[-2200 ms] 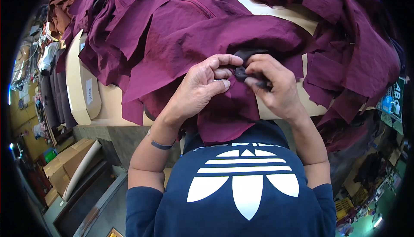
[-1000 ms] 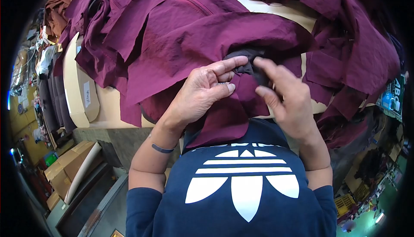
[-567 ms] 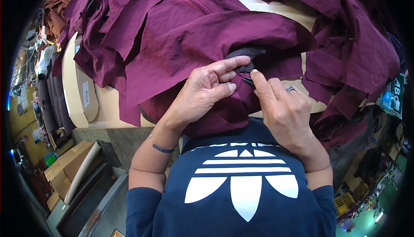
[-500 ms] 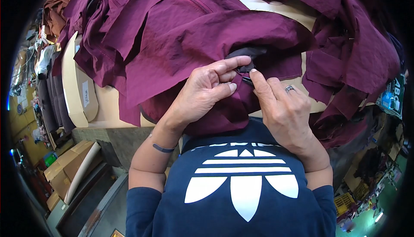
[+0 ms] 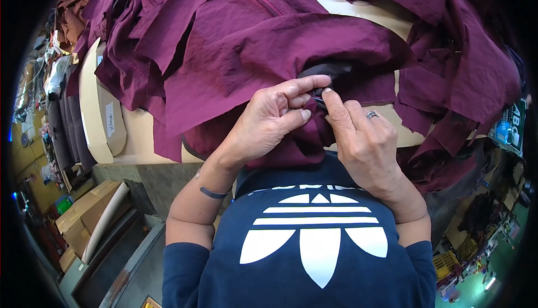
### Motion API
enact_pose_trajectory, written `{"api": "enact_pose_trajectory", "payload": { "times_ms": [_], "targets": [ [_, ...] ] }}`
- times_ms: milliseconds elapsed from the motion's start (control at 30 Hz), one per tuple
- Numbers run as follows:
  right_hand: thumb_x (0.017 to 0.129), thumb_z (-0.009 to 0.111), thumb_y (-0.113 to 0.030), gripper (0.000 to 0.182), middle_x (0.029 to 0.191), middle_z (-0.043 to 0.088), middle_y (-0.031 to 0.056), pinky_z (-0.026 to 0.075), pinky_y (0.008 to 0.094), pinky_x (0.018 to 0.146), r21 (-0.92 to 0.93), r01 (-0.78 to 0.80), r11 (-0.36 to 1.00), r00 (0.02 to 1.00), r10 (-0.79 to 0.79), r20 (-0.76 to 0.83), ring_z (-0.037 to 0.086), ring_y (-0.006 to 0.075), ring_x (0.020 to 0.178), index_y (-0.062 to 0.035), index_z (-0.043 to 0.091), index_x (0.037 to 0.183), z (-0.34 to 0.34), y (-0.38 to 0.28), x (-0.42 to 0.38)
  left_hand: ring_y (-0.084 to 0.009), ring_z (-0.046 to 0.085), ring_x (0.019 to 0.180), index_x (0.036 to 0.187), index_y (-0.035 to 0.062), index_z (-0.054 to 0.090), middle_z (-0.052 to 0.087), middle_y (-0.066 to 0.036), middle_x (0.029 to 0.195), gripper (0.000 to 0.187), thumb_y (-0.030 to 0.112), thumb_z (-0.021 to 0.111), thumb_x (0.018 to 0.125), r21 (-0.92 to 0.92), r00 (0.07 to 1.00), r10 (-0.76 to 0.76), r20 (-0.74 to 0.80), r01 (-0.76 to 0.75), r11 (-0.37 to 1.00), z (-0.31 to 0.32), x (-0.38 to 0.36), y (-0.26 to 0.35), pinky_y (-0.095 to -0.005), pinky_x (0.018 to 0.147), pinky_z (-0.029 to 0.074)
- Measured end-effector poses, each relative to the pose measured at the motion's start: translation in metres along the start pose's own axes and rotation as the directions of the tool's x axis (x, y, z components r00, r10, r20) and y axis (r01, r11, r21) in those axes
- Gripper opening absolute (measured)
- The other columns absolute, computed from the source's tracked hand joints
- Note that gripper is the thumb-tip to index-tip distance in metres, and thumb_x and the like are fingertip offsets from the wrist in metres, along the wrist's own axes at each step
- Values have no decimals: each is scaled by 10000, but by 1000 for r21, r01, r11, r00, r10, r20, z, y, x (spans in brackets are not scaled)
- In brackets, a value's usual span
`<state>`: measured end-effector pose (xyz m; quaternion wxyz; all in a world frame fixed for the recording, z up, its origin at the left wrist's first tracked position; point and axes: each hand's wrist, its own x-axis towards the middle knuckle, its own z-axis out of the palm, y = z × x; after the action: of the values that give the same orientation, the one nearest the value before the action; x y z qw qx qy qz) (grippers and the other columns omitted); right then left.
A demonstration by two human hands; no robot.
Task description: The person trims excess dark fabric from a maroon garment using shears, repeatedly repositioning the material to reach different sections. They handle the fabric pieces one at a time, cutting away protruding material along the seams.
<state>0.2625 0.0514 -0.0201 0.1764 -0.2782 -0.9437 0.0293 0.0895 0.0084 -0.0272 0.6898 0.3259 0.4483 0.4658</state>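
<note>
My left hand [image 5: 268, 116] is closed on a fold of the maroon fabric [image 5: 235, 67], its index finger stretched along the edge where a dark grey lining [image 5: 336, 68] shows. Right beside it, my right hand [image 5: 361, 137] is closed round a slim metal tool [image 5: 318, 101], mostly hidden in the fingers; its narrow end points at the fold by the left fingertips. The two index fingertips almost meet over the dark edge. The cloth hangs over the table edge against my shirt, and a zip or seam line [image 5: 258, 1] runs across it higher up.
More maroon pieces [image 5: 459, 67] lie heaped at the right. A cardboard pattern piece [image 5: 101, 112] with a white label stands at the left of the pale table [image 5: 139, 134]. Below left are cardboard boxes [image 5: 92, 210] and a rolled tube [image 5: 106, 218].
My right hand has shifted slightly up and left, nearer the left fingertips, and the tool has turned a little. The left hand stays on the fold, moved slightly right.
</note>
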Motion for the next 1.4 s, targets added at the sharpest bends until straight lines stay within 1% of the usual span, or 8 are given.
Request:
{"api": "enact_pose_trajectory", "payload": {
  "times_ms": [400,833,933,1000,1133,1233,1300,1400],
  "targets": [
    [671,564,-51,399,643,434,31,402,237,469,1,-14,1000,1000,14,-17,461,107,483,28,572,1061,2,0,0,3,457,787,1258,-41,434,544,17,929,491,-102,480,773,-6,1000,-6,-30,5,1000,3,0,2,-140,719,394],
    [747,594,-69,348,678,491,58,373,272,440,30,-51,998,998,49,50,461,151,470,-11,564,1089,1,-2,-2,-25,499,897,1253,-37,439,529,-54,1162,481,-91,486,778,11,1000,-14,-26,14,1000,1,-2,-5,-167,804,419],
    [757,596,-61,314,702,524,79,398,286,458,108,-92,990,987,76,139,522,188,517,-9,566,1064,-5,-2,0,-39,500,917,1251,-39,436,507,-63,1193,480,-74,511,778,25,999,-30,-26,31,999,1,-3,-5,-172,815,417],
    [746,598,-53,302,704,530,95,440,297,490,338,-185,923,981,154,118,553,212,539,3,556,1040,-4,2,1,-55,502,937,1245,-40,432,499,-77,1198,482,-63,541,776,53,999,-31,-28,33,998,1,-5,-3,-176,829,412],
    [766,624,-57,285,790,585,145,483,315,544,583,-231,779,958,286,-2,601,266,613,7,536,1029,2,14,-1,-78,501,907,1194,-17,432,516,-87,1096,450,-53,584,772,358,965,250,-83,-205,911,2,-5,-12,-190,823,407],
    [764,645,-69,310,794,589,139,476,289,548,651,-338,680,928,354,113,594,220,612,11,518,1036,-4,17,-3,-88,498,890,1153,2,433,510,-77,1004,352,-69,518,818,393,943,244,-227,-140,909,5,-7,-11,-212,796,403],
    [759,655,-71,262,737,568,110,445,244,524,684,-399,610,902,397,173,567,155,588,0,516,969,-8,17,-3,-163,568,838,1142,10,437,571,-124,960,319,-42,500,835,516,916,329,-228,-173,839,0,-8,-14,-253,754,434],
    [752,651,-41,216,694,542,78,412,209,511,741,-481,469,843,478,246,535,96,578,-16,486,889,-14,21,-7,-243,609,796,1184,24,450,613,-144,968,360,-58,435,834,759,835,527,-159,-238,606,-1,-5,-18,-288,712,461]
  ]
}}
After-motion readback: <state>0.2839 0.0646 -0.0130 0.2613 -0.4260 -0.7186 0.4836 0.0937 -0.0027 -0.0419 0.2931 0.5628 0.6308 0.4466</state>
